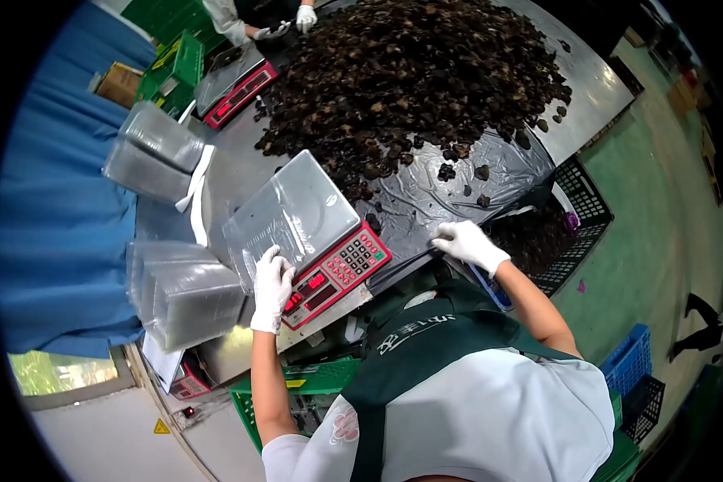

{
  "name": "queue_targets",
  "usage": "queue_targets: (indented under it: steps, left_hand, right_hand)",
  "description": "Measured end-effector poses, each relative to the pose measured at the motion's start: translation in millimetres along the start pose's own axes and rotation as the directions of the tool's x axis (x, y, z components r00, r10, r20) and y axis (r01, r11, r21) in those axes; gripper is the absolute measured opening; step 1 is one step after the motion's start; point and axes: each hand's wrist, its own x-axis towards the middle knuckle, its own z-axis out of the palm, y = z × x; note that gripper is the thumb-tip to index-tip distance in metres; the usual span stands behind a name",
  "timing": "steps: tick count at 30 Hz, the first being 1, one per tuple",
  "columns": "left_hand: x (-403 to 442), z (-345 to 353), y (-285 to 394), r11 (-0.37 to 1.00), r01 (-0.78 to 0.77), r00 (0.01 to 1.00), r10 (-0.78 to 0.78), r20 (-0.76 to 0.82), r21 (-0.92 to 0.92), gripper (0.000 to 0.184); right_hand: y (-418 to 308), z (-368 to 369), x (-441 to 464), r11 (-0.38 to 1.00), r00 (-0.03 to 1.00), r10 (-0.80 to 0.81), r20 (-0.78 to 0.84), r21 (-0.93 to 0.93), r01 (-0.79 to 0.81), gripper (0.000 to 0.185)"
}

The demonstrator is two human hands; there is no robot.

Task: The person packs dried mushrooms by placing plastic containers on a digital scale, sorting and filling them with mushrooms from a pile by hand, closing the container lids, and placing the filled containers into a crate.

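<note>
My left hand (pixel 273 289), in a white glove, has its fingers closed at the near-left edge of a clear plastic box (pixel 257 221). This box lies on the plate of a red electronic scale (pixel 341 269) with lit red digits and a keypad. Over to the right, my white-gloved right hand (pixel 470 245) is held with fingertips pinched together, just above the near edge of a dark plastic sheet (pixel 426 197). Anything between those fingertips is too small to see. Beyond the sheet rises a large heap of dark, crinkled pieces like dried mushrooms (pixel 410 80).
Clear plastic boxes stand in stacks (pixel 189 293) at the left, with another stack (pixel 153 149) behind. A black crate (pixel 582 217) holding dark pieces is at my right. Across the table, another person's gloved hands (pixel 305 18) are near a second red scale (pixel 241 92).
</note>
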Motion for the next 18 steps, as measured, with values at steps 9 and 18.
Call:
queue_targets:
  steps: [9,18]
  left_hand:
    - [27.6,-7.9,72.1,0.993,0.066,0.989,-0.052,-0.14,0.099,0.045]
    - [100.9,110.0,187.0,0.927,-0.034,0.998,0.015,-0.054,-0.372,0.044]
  right_hand:
    - [99.4,-50.2,14.8,0.902,0.896,0.314,-0.315,-0.196,-0.385,0.104]
    - [153.9,-59.7,70.6,0.98,0.938,0.188,-0.291,-0.01,-0.2,0.101]
